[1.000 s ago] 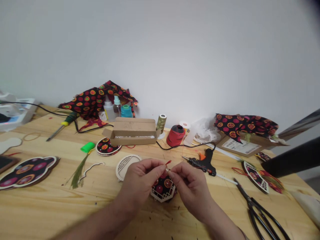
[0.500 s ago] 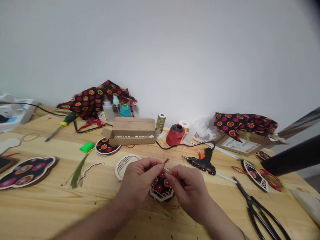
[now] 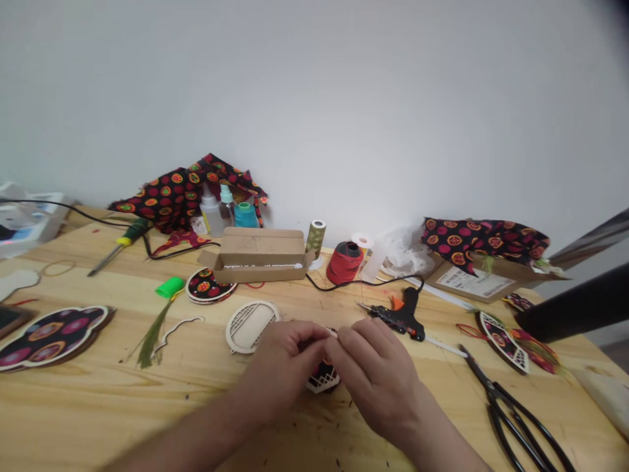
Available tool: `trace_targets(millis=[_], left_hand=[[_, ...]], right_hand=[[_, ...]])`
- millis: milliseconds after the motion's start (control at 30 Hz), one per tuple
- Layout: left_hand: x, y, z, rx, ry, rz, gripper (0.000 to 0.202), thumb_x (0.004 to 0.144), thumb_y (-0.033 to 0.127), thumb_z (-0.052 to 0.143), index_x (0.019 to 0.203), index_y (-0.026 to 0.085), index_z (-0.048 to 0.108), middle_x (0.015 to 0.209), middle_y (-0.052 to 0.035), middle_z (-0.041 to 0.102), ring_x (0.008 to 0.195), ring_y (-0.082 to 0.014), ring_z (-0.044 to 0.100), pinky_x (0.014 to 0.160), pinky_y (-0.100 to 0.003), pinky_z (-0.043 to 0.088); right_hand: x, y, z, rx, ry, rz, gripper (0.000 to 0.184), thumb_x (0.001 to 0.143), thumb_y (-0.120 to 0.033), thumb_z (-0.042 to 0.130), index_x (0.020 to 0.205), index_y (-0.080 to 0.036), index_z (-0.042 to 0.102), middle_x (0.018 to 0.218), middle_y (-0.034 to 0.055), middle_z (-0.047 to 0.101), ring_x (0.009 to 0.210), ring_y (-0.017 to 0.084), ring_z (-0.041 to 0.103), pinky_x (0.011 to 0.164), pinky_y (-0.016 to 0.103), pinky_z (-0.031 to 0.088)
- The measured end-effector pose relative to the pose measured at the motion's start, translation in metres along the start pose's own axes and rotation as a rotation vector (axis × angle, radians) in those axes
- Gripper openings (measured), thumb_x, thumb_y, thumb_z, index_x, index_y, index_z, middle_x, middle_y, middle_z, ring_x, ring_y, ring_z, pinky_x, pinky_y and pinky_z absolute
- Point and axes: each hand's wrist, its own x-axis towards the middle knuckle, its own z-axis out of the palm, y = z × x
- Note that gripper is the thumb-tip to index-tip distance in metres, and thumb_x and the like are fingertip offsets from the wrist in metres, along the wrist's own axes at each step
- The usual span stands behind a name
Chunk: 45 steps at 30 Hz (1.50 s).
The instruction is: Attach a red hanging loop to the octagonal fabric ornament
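Observation:
My left hand (image 3: 287,364) and my right hand (image 3: 378,377) meet fingertip to fingertip, both closed in a pinch. The red thread seen between them half a second ago is hidden by the fingers now. Beneath them lies a small ornament (image 3: 323,382) with a pale wooden lattice rim over dark patterned fabric, mostly covered by the hands. A round pale wooden lattice piece (image 3: 248,326) rests on the table just beyond my left hand.
A black glue gun (image 3: 400,318) and black-handled scissors (image 3: 506,406) lie to the right. Farther back stand an open cardboard box (image 3: 260,255) and a red thread spool (image 3: 345,263). A green tassel (image 3: 153,334) and a cloud-shaped fabric piece (image 3: 56,337) lie left.
My hands have drawn together, and the right one has turned so its knuckles rise over the fingertips. The red thread ends that stuck up between them no longer show.

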Motion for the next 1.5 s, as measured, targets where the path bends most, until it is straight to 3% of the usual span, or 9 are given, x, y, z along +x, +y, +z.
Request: trace_targets(millis=[100,200,300,433,767,967,1500], left_hand=[[-0.003,0.0,0.001,0.047,-0.106,0.083,0.025,0.08,0.026,0.053,0.067,0.019,0.073,0.06,0.0017,0.065,0.059,-0.0147,0.055,0.057,-0.022,0.042],[-0.005,0.0,0.001,0.074,-0.131,0.075,0.022,0.079,0.027,0.057,0.069,0.019,0.074,0.06,0.0011,0.064,0.058,-0.0142,0.053,0.055,-0.021,0.04],[-0.005,-0.001,0.0,0.027,-0.094,0.038,0.018,0.077,0.028,0.061,0.069,0.019,0.074,0.06,0.0004,0.065,0.058,-0.0137,0.054,0.055,-0.02,0.041],[-0.004,-0.001,-0.002,-0.095,0.037,0.001,0.013,0.073,0.027,0.065,0.066,0.018,0.072,0.063,-0.0003,0.068,0.06,-0.0143,0.058,0.057,-0.021,0.046],[0.0,0.009,-0.003,-0.132,0.26,-0.042,0.011,0.069,0.027,0.066,0.065,0.018,0.072,0.061,-0.0006,0.071,0.059,-0.0156,0.061,0.054,-0.021,0.048],[0.001,0.005,-0.003,-0.123,0.282,-0.072,0.013,0.069,0.028,0.066,0.063,0.017,0.07,0.057,0.0003,0.067,0.054,-0.0145,0.058,0.051,-0.021,0.046],[0.001,0.002,-0.001,-0.09,0.291,-0.09,0.013,0.068,0.029,0.066,0.063,0.017,0.069,0.056,0.0014,0.066,0.052,-0.0132,0.055,0.051,-0.021,0.044]], right_hand=[[0.0,0.006,0.001,0.183,0.024,0.153,0.021,0.09,-0.011,0.041,0.083,-0.015,0.059,0.07,0.0044,0.056,0.067,0.016,0.044,0.061,0.03,0.037],[0.002,0.011,0.001,0.424,0.04,0.382,0.018,0.087,-0.01,0.045,0.077,-0.017,0.059,0.072,0.0026,0.057,0.069,0.014,0.049,0.062,0.026,0.04],[0.004,0.013,0.001,0.581,0.018,0.571,0.015,0.081,-0.009,0.053,0.072,-0.018,0.06,0.067,-0.0006,0.057,0.065,0.012,0.053,0.059,0.023,0.04],[0.005,0.013,0.003,0.638,0.01,0.657,0.016,0.078,-0.007,0.055,0.07,-0.018,0.062,0.064,-0.0019,0.06,0.06,0.01,0.054,0.057,0.021,0.04],[0.005,-0.001,0.003,0.539,-0.035,0.556,0.017,0.085,-0.015,0.05,0.075,-0.019,0.062,0.066,0.0001,0.064,0.06,0.011,0.055,0.057,0.022,0.039],[0.002,-0.006,0.003,0.457,-0.045,0.477,0.015,0.085,-0.016,0.048,0.08,-0.02,0.062,0.069,0.0022,0.066,0.06,0.012,0.056,0.058,0.023,0.038],[0.001,-0.009,0.003,0.253,-0.074,0.334,0.018,0.083,-0.011,0.046,0.067,-0.018,0.053,0.058,-0.0003,0.056,0.053,0.011,0.047,0.052,0.025,0.028]])
